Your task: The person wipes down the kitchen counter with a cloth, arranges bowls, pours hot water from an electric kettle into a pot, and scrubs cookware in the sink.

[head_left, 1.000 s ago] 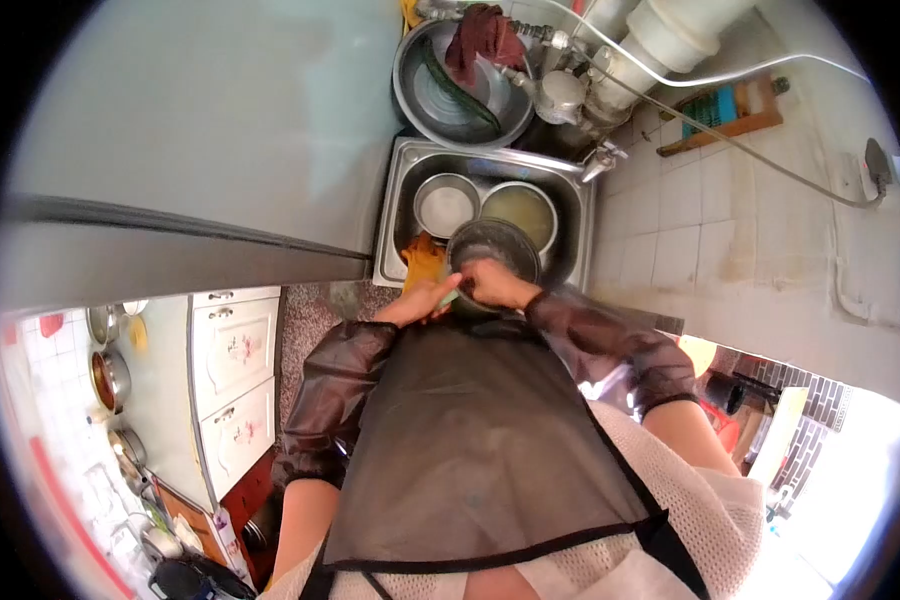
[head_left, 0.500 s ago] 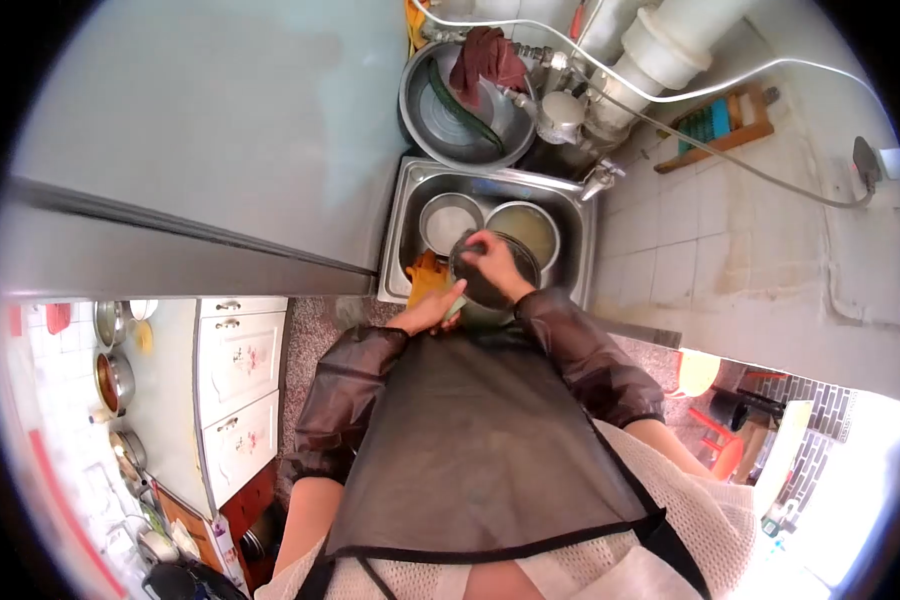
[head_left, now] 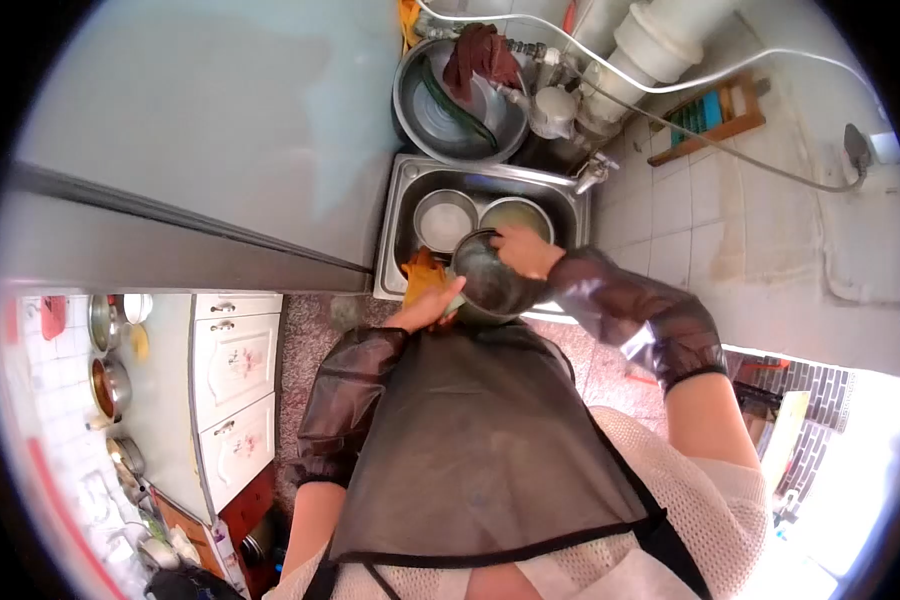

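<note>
A dark-lined pot [head_left: 492, 278] is tilted over the near edge of the sink, its pale green outside partly showing. My left hand [head_left: 432, 305] is closed on its left side, by a pale green part. My right hand [head_left: 526, 250] is at the pot's far right rim with curled fingers; what they hold, if anything, is hidden. Beyond the pot, two metal bowls sit in the sink: a left bowl [head_left: 446, 220] with whitish contents and a right bowl [head_left: 518, 215] with cloudy yellowish liquid, partly covered by my right hand. Orange gloves [head_left: 424, 277] lie beside my left hand.
The steel sink [head_left: 384, 250] has a tap [head_left: 595, 172] at its right. Behind it, a large metal basin [head_left: 407, 125] holds a long green vegetable [head_left: 455, 108] and a dark red cloth [head_left: 482, 58]. Pipes, a white cable [head_left: 690, 85] and a wall rack [head_left: 710, 125] are nearby.
My right hand has moved from inside the pot rightward to its rim, with the elbow swung outward. More of the pot's inside shows. My left hand keeps its hold.
</note>
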{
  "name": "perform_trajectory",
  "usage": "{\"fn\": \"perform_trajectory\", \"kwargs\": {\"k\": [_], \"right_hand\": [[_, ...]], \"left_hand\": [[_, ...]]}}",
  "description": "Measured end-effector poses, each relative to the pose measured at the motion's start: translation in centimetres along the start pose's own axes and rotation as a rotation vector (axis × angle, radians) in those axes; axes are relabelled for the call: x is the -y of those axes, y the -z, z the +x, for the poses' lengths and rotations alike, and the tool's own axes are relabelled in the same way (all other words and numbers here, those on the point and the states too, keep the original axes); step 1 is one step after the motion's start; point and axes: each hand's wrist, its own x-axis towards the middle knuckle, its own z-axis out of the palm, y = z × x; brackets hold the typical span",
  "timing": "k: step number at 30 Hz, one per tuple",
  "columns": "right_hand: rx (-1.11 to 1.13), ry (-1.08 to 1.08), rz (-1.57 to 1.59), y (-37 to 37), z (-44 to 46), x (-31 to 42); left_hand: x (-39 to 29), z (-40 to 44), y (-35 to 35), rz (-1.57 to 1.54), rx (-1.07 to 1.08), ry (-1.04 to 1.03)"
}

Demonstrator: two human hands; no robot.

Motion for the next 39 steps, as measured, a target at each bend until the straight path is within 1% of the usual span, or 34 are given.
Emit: {"fn": "perform_trajectory", "kwargs": {"k": [1,2,3,5,6,8,9,11,12,13,15,17,18,19,21,23,24,25,27,29,30,31,33,34,35,36,37,39], "right_hand": [[0.134,-0.176,-0.028,0.6,-0.8,1.4],[0.377,-0.265,0.067,1.2,-1.4,2.5],[0.597,-0.308,0.292,2.3,-1.2,3.6],[0.524,-0.355,0.594,3.4,-0.8,6.1],[0.526,-0.355,0.590,1.9,0.4,6.3],[-0.231,-0.289,0.752,-2.5,2.3,6.4],[-0.235,-0.295,0.759,-2.5,2.3,5.8],[-0.287,-0.241,0.282,-2.1,1.5,4.0],[-0.196,-0.289,0.204,-2.8,0.4,3.2],[-0.197,-0.288,0.203,-2.1,-0.1,3.7],[0.376,-0.522,0.281,-0.8,-1.4,5.5],[0.358,-0.327,0.579,-1.2,-1.5,5.8],[0.181,-0.303,0.669,-2.2,-1.1,6.3],[0.178,-0.305,0.664,-0.9,0.0,6.4],[-0.379,-0.208,0.294,1.3,2.0,6.0],[-0.429,-0.120,0.032,-0.7,1.8,3.2],[-0.353,-0.191,0.002,-1.3,0.4,2.2],[-0.352,-0.193,-0.002,-1.7,-0.2,2.8],[0.153,-0.527,-0.001,-2.5,-2.0,5.7],[0.437,-0.574,0.495,-0.6,-1.1,6.9],[0.142,-0.384,0.661,-1.9,-1.0,7.1],[0.141,-0.389,0.668,-1.8,-0.1,7.5],[-0.454,-0.421,0.672,-1.7,2.2,7.0],[-0.458,-0.346,0.437,-2.3,2.0,6.1],[-0.362,-0.339,0.234,-3.4,1.4,5.1],[-0.256,-0.400,0.187,-4.1,0.2,4.3],[-0.145,-0.456,0.136,-3.2,-0.5,4.2],[0.344,-0.569,0.370,-0.7,-1.2,5.5]], "left_hand": [[0.4,0.0,0.0,0.024,0.006,-0.040],[0.8,0.1,-0.2,0.028,0.006,-0.059],[1.2,0.2,-0.4,0.032,0.005,-0.078],[1.6,0.7,-0.4,0.072,-0.030,-0.076],[1.6,0.9,-0.2,0.086,-0.043,-0.077],[1.5,0.9,-0.3,0.058,-0.023,-0.066],[1.4,0.8,-0.3,0.051,-0.014,-0.061],[0.7,0.4,-0.3,0.071,0.002,-0.063],[0.6,0.3,-0.3,0.077,0.008,-0.065],[0.7,0.5,-0.1,0.046,0.011,-0.037],[1.2,0.9,0.0,0.009,0.006,-0.016],[1.9,1.3,0.0,0.071,-0.032,-0.050],[1.6,1.0,-0.1,0.074,-0.034,-0.053],[1.0,0.7,-0.1,0.089,-0.012,-0.049],[0.8,0.7,-0.3,0.099,0.016,-0.039],[1.1,1.1,-0.1,0.051,0.040,-0.117],[1.2,1.2,0.0,0.037,0.051,-0.144],[0.9,0.9,0.2,0.044,0.048,-0.102],[0.4,0.3,0.0,0.035,0.038,-0.063],[-0.1,-0.4,0.1,0.062,0.007,-0.107],[0.5,0.1,0.1,0.059,0.005,-0.103],[1.3,0.8,0.0,0.069,0.011,-0.119],[1.9,1.8,-0.3,0.086,0.029,-0.135],[1.4,1.5,-0.4,0.093,0.034,-0.117],[1.2,1.1,-0.3,0.098,0.036,-0.105],[0.9,0.8,-0.2,0.104,0.038,-0.092],[0.8,0.5,-0.2,0.065,0.038,-0.078],[0.4,0.5,-0.1,0.020,0.032,-0.073]]}}
